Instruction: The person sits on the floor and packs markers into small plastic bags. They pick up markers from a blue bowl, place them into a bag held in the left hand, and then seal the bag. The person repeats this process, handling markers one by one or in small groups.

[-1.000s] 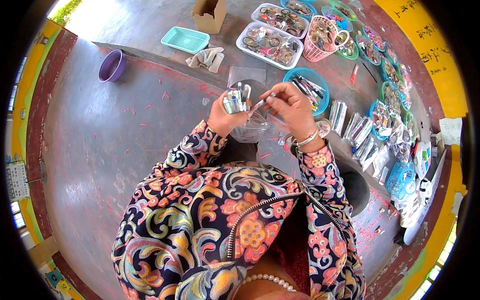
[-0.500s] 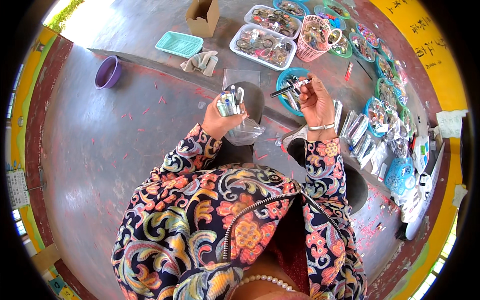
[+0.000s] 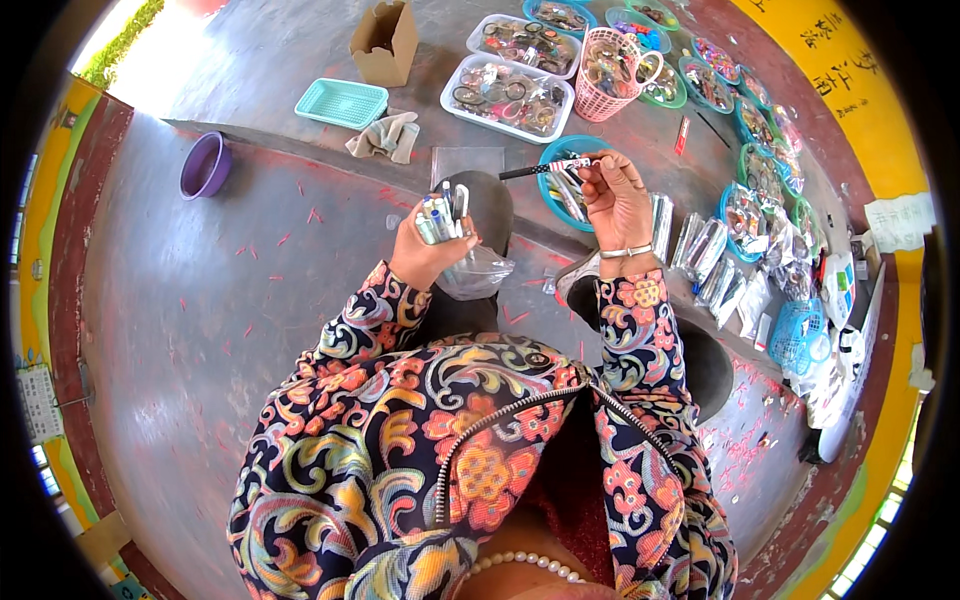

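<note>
While a purple bowl (image 3: pixel 207 167) sits well left of the blue basin (image 3: pixel 566 143), apparently parked out of the way, a person's left hand (image 3: pixel 418 250), just left of that basin, is clamped around a bundle of pens (image 3: pixel 442 215), upright, seemingly to keep them together; a clear plastic bag (image 3: pixel 480 275) bunches beneath. At the basin's right edge, the right hand (image 3: pixel 622 205) pinches one black-and-white pen (image 3: pixel 540 169), its dark end pointing left across the basin, perhaps, from where I stand, for a better look.

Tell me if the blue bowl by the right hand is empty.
Not empty: several pens lie inside the blue bowl, which the right hand partly covers.
</note>
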### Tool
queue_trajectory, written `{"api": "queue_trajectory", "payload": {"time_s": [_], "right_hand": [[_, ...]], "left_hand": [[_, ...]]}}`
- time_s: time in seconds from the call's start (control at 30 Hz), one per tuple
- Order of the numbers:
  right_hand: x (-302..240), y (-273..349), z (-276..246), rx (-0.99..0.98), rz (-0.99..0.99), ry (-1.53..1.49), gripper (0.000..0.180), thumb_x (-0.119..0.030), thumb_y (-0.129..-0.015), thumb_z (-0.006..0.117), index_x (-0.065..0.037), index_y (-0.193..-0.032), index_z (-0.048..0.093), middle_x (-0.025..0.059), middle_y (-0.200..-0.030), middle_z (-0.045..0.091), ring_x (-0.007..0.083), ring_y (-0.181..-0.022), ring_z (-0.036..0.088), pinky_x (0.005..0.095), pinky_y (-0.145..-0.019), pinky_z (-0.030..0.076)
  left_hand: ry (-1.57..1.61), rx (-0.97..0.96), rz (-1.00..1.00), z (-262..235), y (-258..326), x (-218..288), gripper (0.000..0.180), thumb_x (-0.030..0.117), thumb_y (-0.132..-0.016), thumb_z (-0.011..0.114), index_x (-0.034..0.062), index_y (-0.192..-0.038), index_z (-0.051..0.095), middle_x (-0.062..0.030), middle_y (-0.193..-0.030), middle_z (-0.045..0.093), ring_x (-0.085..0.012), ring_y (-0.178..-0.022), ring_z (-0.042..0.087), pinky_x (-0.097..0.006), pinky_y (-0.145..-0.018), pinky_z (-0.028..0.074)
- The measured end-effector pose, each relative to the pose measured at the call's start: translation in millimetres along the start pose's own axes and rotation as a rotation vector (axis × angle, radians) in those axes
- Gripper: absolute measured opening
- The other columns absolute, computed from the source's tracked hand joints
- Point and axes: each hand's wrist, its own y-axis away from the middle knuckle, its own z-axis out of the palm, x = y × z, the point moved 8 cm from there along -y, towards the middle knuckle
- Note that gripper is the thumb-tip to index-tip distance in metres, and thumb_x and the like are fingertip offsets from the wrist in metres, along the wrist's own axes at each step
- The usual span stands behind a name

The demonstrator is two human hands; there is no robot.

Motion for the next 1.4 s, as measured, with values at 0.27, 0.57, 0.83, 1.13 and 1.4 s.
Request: {"api": "queue_trajectory", "payload": {"time_s": [0.27, 0.57, 0.83, 1.13, 1.4], "right_hand": [[-12.1, 6.6, 16.0, -0.024, -0.133, 0.239, 0.015, 0.000, -0.080, 0.060, 0.000, -0.095, 0.061, 0.0091, -0.091, 0.064, 0.0116, -0.078, 0.060, 0.0195, -0.065, 0.047], [-26.9, 23.5, 42.0, -0.003, -0.409, 0.776, 0.018, 0.002, -0.075, 0.066, -0.002, -0.093, 0.064, 0.0027, -0.088, 0.061, 0.0071, -0.074, 0.055, 0.0188, -0.067, 0.044], [-34.7, 31.2, 55.1, -0.019, -0.560, 0.993, 0.018, 0.002, -0.073, 0.067, -0.002, -0.091, 0.065, 0.0017, -0.087, 0.060, 0.0077, -0.072, 0.054, 0.0203, -0.064, 0.044], [-1.8, -10.4, -68.7, 0.304, -0.096, 0.251, 0.013, -0.002, -0.080, 0.062, 0.002, -0.092, 0.061, 0.0067, -0.080, 0.062, 0.0143, -0.073, 0.061, 0.0224, -0.062, 0.049], [71.4, -1.4, -253.9, 0.777, 0.154, -0.082, 0.011, 0.000, -0.081, 0.059, 0.005, -0.090, 0.055, 0.0149, -0.086, 0.062, 0.0266, -0.080, 0.063, 0.0288, -0.065, 0.055]], "left_hand": [[0.020, -0.021, -0.010, -2.2, -3.3, -4.1, 0.033, -0.004, -0.066, 0.067, 0.0010, -0.093, 0.050, -0.0061, -0.081, 0.059, -0.0145, -0.075, 0.059, -0.028, -0.067, 0.049], [0.017, -0.014, 0.008, -1.9, -2.6, -3.2, 0.032, -0.005, -0.066, 0.066, 0.0012, -0.093, 0.050, -0.0058, -0.080, 0.059, -0.0143, -0.074, 0.059, -0.029, -0.068, 0.049], [0.036, -0.029, 0.008, -0.9, -2.4, -2.5, 0.032, -0.006, -0.066, 0.066, 0.0013, -0.093, 0.050, -0.0059, -0.081, 0.059, -0.0148, -0.074, 0.059, -0.029, -0.067, 0.049], [0.072, -0.044, 0.006, 0.0, -1.3, -1.5, 0.032, -0.006, -0.067, 0.065, 0.0020, -0.094, 0.050, -0.0064, -0.081, 0.058, -0.0154, -0.075, 0.059, -0.029, -0.067, 0.049], [0.081, -0.055, 0.022, -0.6, -0.6, -4.8, 0.034, -0.006, -0.067, 0.065, 0.0020, -0.095, 0.049, -0.0066, -0.082, 0.057, -0.0152, -0.077, 0.058, -0.028, -0.069, 0.048]]}}
